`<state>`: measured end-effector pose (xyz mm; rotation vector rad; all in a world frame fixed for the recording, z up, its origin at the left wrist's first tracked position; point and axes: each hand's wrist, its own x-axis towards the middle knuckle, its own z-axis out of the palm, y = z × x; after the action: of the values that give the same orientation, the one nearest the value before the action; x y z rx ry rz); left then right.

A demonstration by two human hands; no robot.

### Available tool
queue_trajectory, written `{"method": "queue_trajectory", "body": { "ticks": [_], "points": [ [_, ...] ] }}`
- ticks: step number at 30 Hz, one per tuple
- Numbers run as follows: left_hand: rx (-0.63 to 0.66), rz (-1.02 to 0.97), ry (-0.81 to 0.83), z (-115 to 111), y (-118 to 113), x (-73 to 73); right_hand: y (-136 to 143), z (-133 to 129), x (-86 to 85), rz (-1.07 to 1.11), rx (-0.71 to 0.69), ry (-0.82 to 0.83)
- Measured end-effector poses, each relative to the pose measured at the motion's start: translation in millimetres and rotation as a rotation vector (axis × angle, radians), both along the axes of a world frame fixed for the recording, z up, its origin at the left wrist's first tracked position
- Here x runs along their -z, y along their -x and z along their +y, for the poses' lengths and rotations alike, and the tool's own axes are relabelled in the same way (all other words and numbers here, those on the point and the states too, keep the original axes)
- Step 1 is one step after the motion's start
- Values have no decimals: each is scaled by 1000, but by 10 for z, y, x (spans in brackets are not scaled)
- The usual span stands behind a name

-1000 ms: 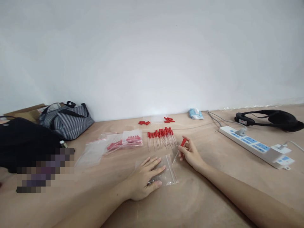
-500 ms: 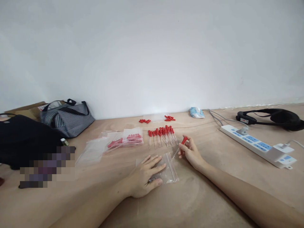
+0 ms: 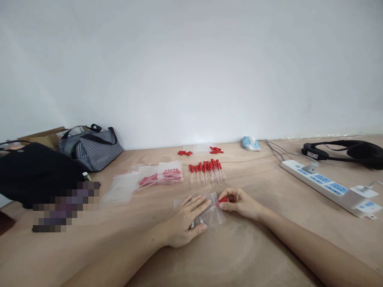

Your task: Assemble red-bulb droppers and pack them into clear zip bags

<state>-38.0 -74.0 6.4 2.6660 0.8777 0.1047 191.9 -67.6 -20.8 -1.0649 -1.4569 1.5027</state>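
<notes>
My left hand (image 3: 189, 223) lies with fingers stretched over a clear zip bag (image 3: 213, 217), pressing it to the table. At the bag's right end, my right hand (image 3: 241, 204) pinches the red rubber bulb of a dropper (image 3: 222, 201). The dropper's glass stem points left into the bag's mouth, partly hidden by plastic and fingers. Behind the hands, several red-topped droppers (image 3: 206, 169) lie in a row, bulbs toward the wall. Left of them is a pile of zip bags (image 3: 167, 174) with red bulbs showing inside.
Flat zip bags (image 3: 118, 189) lie left of the pile. Loose red bulbs (image 3: 184, 153) sit near the wall. A power strip (image 3: 326, 185), a black headset (image 3: 344, 151) and a tissue pack (image 3: 250, 143) are at right. A striped bag (image 3: 92, 149) and black cloth bag (image 3: 38, 171) stand at left.
My right hand has moved left and nearer with the dropper, whose stem has gone into the bag's mouth. My left hand stays on the bag. The view has shifted slightly.
</notes>
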Motion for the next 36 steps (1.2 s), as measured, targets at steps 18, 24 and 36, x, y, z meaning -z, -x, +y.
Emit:
{"method": "queue_trajectory", "body": {
  "ticks": [18, 24, 36],
  "points": [
    [-105, -130, 39, 33, 145, -37, -44, 60, -53, 4, -7, 165],
    [-73, -181, 36, 67, 238, -14, -144, 115, -3, -78, 36, 88],
    [-65, -225, 9, 80, 230, 18, 23, 19, -53, -118, 85, 172]
  ]
}}
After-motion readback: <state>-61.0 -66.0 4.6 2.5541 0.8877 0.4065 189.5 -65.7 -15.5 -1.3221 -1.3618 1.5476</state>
